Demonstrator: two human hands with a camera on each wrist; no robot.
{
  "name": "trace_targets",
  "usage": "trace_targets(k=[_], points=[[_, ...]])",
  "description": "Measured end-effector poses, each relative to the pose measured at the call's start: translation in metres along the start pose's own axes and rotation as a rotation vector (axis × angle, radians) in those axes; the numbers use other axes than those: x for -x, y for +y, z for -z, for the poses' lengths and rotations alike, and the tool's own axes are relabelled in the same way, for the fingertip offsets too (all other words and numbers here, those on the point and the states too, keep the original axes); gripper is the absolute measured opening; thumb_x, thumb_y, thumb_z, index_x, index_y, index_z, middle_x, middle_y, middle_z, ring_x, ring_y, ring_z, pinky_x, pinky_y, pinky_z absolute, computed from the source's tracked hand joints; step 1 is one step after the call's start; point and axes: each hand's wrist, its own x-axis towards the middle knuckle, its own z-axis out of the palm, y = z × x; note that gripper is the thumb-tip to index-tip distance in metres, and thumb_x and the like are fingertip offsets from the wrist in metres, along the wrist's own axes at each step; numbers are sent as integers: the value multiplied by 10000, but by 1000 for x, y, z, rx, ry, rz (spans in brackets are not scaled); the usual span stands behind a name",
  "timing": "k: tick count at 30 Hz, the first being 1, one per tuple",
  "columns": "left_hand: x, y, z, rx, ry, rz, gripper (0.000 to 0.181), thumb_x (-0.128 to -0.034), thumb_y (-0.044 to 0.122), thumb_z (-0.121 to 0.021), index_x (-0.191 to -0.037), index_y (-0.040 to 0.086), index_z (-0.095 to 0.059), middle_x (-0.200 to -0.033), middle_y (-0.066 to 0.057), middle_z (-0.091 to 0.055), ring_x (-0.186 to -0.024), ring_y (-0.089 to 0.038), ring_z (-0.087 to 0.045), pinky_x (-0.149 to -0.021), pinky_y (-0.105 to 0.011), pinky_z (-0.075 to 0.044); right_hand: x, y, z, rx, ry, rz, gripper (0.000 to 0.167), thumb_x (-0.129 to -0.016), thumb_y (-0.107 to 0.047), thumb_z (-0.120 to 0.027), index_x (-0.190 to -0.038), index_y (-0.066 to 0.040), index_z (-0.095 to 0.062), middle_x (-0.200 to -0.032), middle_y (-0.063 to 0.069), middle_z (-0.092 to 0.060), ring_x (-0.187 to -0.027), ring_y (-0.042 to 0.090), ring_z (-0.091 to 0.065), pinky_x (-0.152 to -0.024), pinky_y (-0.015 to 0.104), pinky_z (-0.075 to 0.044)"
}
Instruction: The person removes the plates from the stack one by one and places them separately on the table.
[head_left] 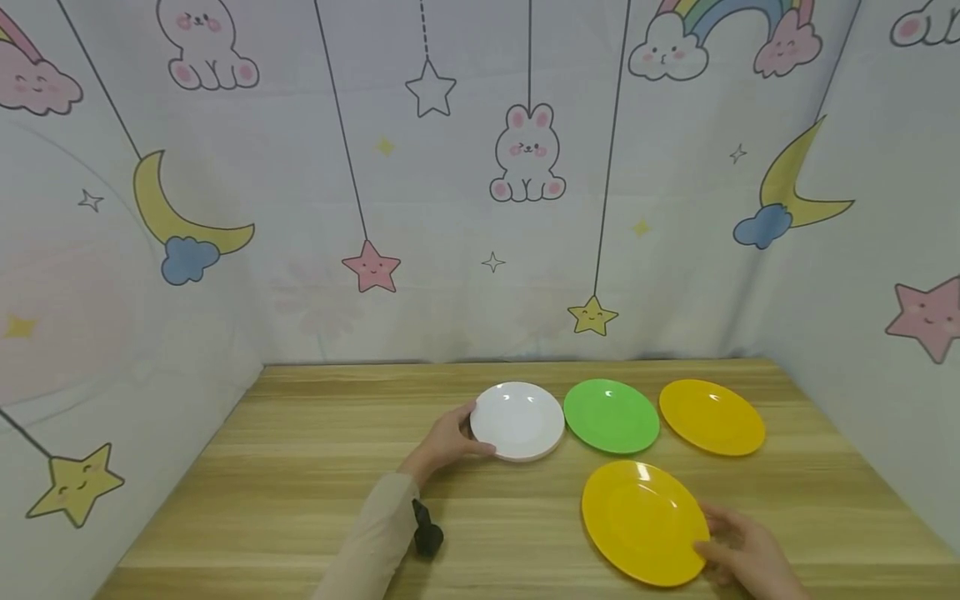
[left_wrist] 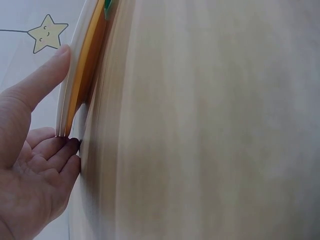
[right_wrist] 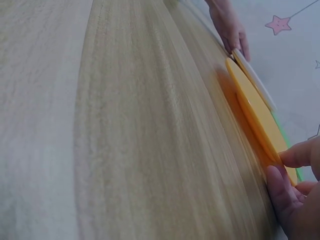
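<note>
At the table's back middle, my left hand (head_left: 448,437) grips the left edge of a white plate (head_left: 517,421). In the left wrist view its thumb lies over the rim and its fingers reach beneath; a yellow-orange plate (left_wrist: 86,65) shows directly under the white one. Nearer the front, my right hand (head_left: 746,546) pinches the right rim of a yellow plate (head_left: 643,523), thumb on top. That plate looks tilted in the right wrist view, where part of its underside (right_wrist: 247,112) shows; fingers below the rim are partly hidden.
A green plate (head_left: 611,416) lies right of the white one, and another yellow plate (head_left: 712,417) lies farther right. The wooden table (head_left: 300,467) is bordered by printed cloth walls (head_left: 442,317) at the back and sides. A black object (head_left: 427,533) sits by the left sleeve.
</note>
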Motion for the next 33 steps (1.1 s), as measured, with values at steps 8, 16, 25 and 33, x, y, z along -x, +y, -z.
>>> trace_targets(k=[8, 16, 25, 33], points=[[0, -1, 0, -19, 1, 3, 957, -650, 272, -819, -1376, -69, -296, -1421, -220, -309, -1322, -339, -263, -1093, -422, -223, 1, 1, 1, 5, 9, 33, 631, -780, -134, -691, -1278, 120, -396, -1016, 164, -592, -658, 151, -571, -533, 295, -530], [3, 0, 1, -40, 6, 12, 964, -645, 280, -821, -1376, -67, -298, -1421, -220, -311, -1321, -343, -264, -1090, -426, -228, -3, 1, 3, -14, 10, 64, 579, -804, -102, -661, -1256, 145, -396, -1010, 178, -577, -680, 141, -568, -540, 300, -535], [2, 0, 1, -43, 11, 20, 952, -651, 283, -817, -1378, -55, -304, -1425, -201, -313, -1327, -322, -262, -1096, -409, -219, -12, -1, 13, 34, 48, 100, 565, -833, -135, -637, -1251, 155, -392, -1070, 237, -553, -684, 93, -542, -522, 274, -502], [0, -1, -1, -44, 3, -4, 952, -650, 292, -818, -1371, -67, -310, -1415, -214, -324, -1320, -334, -271, -1091, -421, -229, -23, -18, 17, 133, 92, 197, 571, -839, -193, -648, -1242, 145, -426, -1077, 246, -554, -829, 156, -579, -610, 209, -488]])
